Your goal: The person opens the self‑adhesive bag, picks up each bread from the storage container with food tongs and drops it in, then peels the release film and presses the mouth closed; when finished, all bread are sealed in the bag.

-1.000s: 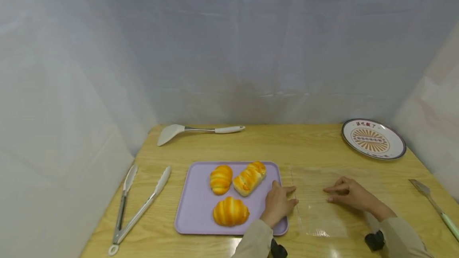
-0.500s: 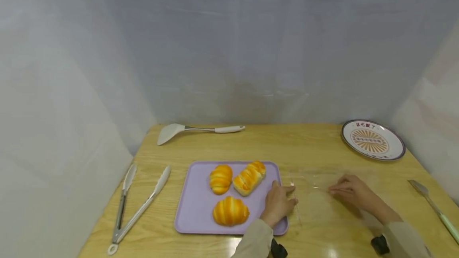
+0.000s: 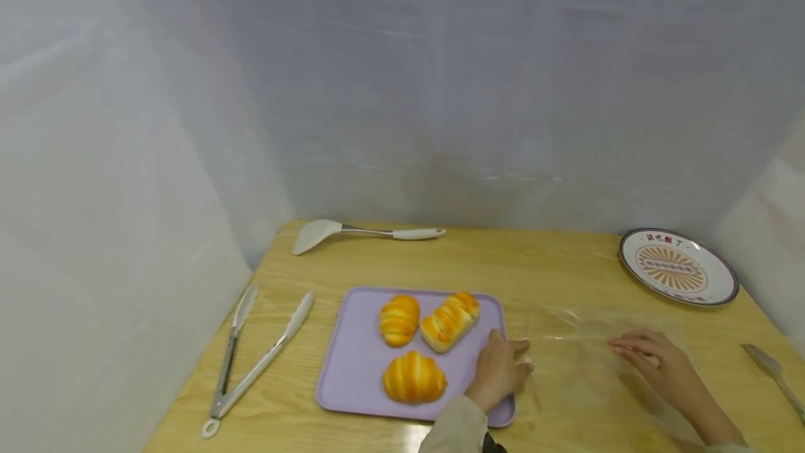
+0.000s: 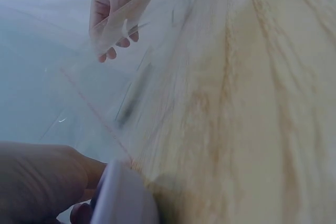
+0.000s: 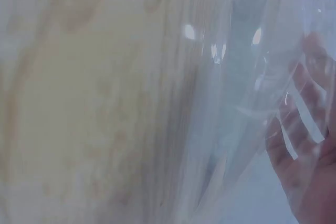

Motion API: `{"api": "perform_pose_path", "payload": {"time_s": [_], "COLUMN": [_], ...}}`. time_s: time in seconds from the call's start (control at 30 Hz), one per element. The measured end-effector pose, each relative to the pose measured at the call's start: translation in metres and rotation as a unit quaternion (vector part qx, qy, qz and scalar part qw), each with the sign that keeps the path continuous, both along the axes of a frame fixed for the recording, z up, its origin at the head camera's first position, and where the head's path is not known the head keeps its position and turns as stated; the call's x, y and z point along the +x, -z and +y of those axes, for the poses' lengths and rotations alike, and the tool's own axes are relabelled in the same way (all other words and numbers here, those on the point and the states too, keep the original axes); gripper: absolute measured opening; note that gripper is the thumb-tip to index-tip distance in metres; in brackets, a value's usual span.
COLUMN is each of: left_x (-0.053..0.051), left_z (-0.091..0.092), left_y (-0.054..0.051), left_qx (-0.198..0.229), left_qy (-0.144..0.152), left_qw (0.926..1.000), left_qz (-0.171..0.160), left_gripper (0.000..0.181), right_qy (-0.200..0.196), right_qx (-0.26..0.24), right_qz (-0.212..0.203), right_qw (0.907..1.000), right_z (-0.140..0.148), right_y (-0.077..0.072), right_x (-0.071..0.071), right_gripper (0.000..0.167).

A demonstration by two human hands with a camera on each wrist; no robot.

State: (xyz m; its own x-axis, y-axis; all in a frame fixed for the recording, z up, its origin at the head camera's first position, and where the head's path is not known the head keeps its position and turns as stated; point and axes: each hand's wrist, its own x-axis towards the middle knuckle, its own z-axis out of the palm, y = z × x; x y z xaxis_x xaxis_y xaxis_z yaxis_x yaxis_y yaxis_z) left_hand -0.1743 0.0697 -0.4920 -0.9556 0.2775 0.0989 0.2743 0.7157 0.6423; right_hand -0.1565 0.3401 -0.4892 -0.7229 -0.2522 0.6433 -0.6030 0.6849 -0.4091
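Note:
A clear plastic bag (image 3: pixel 585 362) with a thin reddish line along its left edge lies right of a lilac tray (image 3: pixel 358 376). My left hand (image 3: pixel 497 372) reaches over the tray's right rim, and two spread fingertips touch the bag's left edge. My right hand (image 3: pixel 660 365) pinches the bag's film between thumb and fingers and lifts it a little. In the left wrist view the raised film (image 4: pixel 142 45) hangs in front of the right hand (image 4: pixel 118 11). Film covers the fingers of the right hand (image 5: pixel 310 119) in the right wrist view.
On the tray sit two croissant-shaped breads (image 3: pixel 415 377) (image 3: pixel 399 320) and an oblong bread (image 3: pixel 451 321). Metal tongs (image 3: pixel 251 369) lie left of it. Behind are a white turner (image 3: pixel 365 232) and, at far right, a patterned plate (image 3: pixel 679 268). A green-handled tool (image 3: pixel 770 372) lies at the right edge.
My right hand has brought its fingertips together on the film and drawn it rightward and up. The left hand stays at the bag's edge. The head view has shifted slightly.

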Motion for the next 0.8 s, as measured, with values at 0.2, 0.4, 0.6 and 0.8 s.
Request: {"api": "perform_pose_path", "payload": {"time_s": [0.2,0.4,0.6,0.8], "left_x": [0.000,0.001,0.005,0.006], "left_z": [-0.005,-0.008,-0.007,-0.009], "left_y": [0.002,0.000,-0.005,-0.008], "left_qx": [-0.011,-0.013,-0.015,0.020], "left_qy": [-0.007,-0.009,-0.006,0.011], "left_qw": [0.9997,0.9999,0.9998,0.9991], "left_qz": [0.021,0.007,-0.008,-0.034], "left_gripper": [0.034,0.034,0.034,0.037], "right_qy": [-0.011,-0.011,-0.013,0.000], "right_qx": [-0.003,0.003,0.003,0.006], "right_qz": [0.019,0.014,0.009,0.008], "right_qw": [0.9998,0.9998,0.9999,0.9999], "right_z": [-0.006,-0.009,-0.007,-0.004], "right_y": [-0.002,-0.002,-0.002,0.000], "right_x": [-0.004,-0.005,0.000,0.003], "right_gripper": [0.027,0.029,0.030,0.025]}}
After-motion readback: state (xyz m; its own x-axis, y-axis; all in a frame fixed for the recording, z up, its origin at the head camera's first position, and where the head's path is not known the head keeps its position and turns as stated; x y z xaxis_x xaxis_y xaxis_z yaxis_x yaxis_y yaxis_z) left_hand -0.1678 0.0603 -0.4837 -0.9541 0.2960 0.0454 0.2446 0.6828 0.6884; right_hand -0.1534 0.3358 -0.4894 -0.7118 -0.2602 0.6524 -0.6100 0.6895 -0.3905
